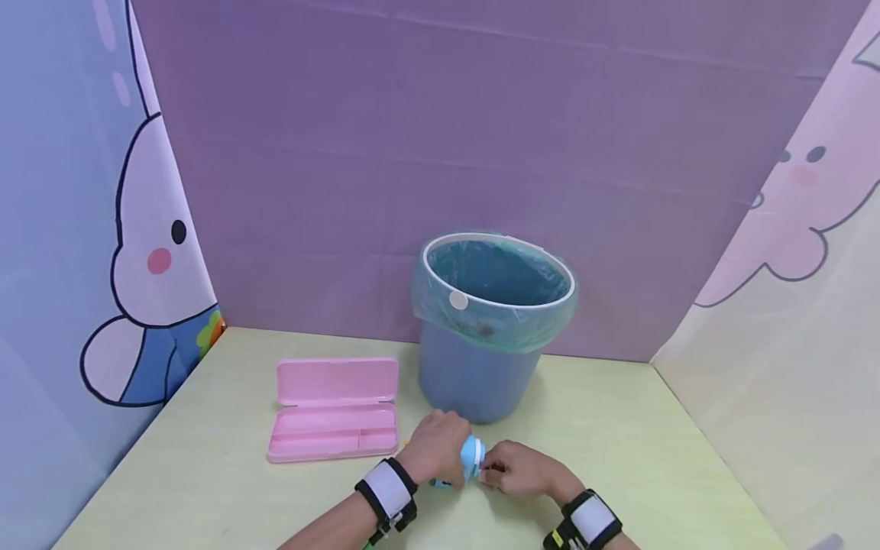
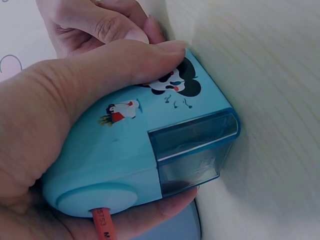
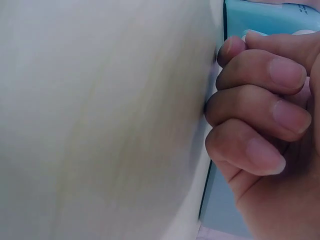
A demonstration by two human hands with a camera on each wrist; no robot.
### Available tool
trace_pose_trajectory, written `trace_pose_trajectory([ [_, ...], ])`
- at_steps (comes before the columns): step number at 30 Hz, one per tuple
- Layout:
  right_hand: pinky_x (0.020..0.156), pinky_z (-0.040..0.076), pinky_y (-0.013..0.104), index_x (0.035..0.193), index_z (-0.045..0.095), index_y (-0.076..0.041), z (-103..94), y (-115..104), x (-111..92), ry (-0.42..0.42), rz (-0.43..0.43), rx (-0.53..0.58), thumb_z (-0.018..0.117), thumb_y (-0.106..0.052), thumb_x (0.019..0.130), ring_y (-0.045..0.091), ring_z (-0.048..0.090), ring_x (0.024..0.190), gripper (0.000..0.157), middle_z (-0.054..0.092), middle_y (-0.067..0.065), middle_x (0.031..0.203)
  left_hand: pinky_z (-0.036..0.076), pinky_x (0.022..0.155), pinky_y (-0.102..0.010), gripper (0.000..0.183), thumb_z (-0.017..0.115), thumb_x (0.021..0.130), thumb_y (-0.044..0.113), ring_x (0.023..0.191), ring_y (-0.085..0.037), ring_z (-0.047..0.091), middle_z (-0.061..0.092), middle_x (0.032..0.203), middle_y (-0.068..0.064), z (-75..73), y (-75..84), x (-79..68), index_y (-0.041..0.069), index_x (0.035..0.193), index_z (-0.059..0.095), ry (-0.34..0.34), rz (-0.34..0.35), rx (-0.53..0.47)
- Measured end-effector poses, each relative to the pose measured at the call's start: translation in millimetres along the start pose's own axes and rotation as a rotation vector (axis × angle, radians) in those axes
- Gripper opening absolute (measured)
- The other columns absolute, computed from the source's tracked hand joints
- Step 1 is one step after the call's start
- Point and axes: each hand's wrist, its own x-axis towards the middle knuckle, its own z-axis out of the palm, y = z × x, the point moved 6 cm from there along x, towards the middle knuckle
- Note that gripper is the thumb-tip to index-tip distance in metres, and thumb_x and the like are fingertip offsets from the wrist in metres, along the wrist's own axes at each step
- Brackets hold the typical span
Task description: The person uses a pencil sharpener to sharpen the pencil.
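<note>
A person's left hand (image 1: pixel 435 451) is holding a light blue pencil sharpener (image 2: pixel 150 145) on the pale yellow table (image 1: pixel 619 428). The thumb is lying along the top of the sharpener and the other fingers are curling under it, so the hand is gripping it tight. The sharpener is sitting low on the table, just in front of the bin and near the person's body. It is showing little cartoon pictures on its side: a small penguin and a black and white animal. A see-through drawer (image 2: pixel 192 150) is sitting at one end of it. An orange-red pencil (image 2: pixel 103 226) is sticking into the round hole at the other end.

The right hand (image 1: pixel 519 470) is touching the sharpener from the other side. In the right wrist view its fingers (image 3: pixel 260 100) are curling in close together beside the blue edge of the sharpener. It looks like they are pinching a small part there, but that part is hidden, so I cannot tell what it is. Both wrists are wearing black and white bands.

A blue bin (image 1: pixel 481 367) with a thin green bag in it is standing just behind the hands. A pink pencil case (image 1: pixel 334 409) is lying open on the table to the left of the bin, near the left hand but not touching it. Purple walls and walls with cartoon animals are standing around the table.
</note>
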Motion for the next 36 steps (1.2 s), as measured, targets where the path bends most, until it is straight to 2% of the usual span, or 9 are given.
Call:
trace_pose_trajectory([
  [5, 0.052, 0.028, 0.017, 0.063, 0.052, -0.013, 4.9, -1, -3, -0.01, -0.004, 0.039, 0.054, -0.015, 0.097, -0.001, 0.029, 0.048, 0.034, 0.034, -0.014, 0.055, 0.036, 0.061, -0.026, 0.04, 0.091, 0.048, 0.029, 0.06, -0.011, 0.043, 0.047, 0.06, 0.01, -0.3, 0.2, -1.7, 0.021, 0.064, 0.054, 0.008, 0.013, 0.002],
  [15, 0.051, 0.032, 0.016, 0.067, 0.055, -0.011, 7.7, -2, -5, -0.022, 0.001, 0.111, 0.053, -0.018, 0.098, -0.001, 0.034, 0.047, 0.033, 0.039, -0.013, 0.056, 0.036, 0.062, -0.026, 0.04, 0.091, 0.048, 0.028, 0.06, -0.011, 0.043, 0.047, 0.06, 0.011, -1.6, -1.9, -1.1, 0.021, 0.064, 0.055, 0.002, 0.01, -0.009],
  [26, 0.053, 0.033, 0.016, 0.066, 0.052, -0.011, 10.3, -6, -9, -0.044, -0.012, 0.154, 0.052, -0.017, 0.099, -0.001, 0.034, 0.048, 0.033, 0.038, -0.012, 0.056, 0.037, 0.066, -0.027, 0.042, 0.092, 0.048, 0.028, 0.064, -0.012, 0.044, 0.048, 0.064, 0.01, -1.3, -2.7, -2.1, 0.02, 0.067, 0.056, -0.024, -0.018, -0.027],
  [32, 0.054, 0.033, 0.015, 0.066, 0.052, -0.01, 7.7, -10, -9, -0.038, -0.026, 0.163, 0.052, -0.018, 0.099, -0.001, 0.035, 0.048, 0.034, 0.038, -0.012, 0.055, 0.037, 0.067, -0.027, 0.042, 0.092, 0.048, 0.028, 0.065, -0.012, 0.044, 0.048, 0.064, 0.009, -2.0, -4.5, -1.3, 0.02, 0.067, 0.055, -0.009, -0.03, -0.018],
  [36, 0.056, 0.033, 0.016, 0.067, 0.051, -0.008, 7.9, -10, -11, -0.054, -0.018, 0.207, 0.051, -0.017, 0.099, 0.0, 0.034, 0.049, 0.034, 0.036, -0.011, 0.055, 0.038, 0.068, -0.028, 0.043, 0.092, 0.047, 0.029, 0.066, -0.012, 0.044, 0.048, 0.065, 0.009, -0.6, -5.0, -0.8, 0.02, 0.068, 0.056, -0.019, -0.034, -0.031],
])
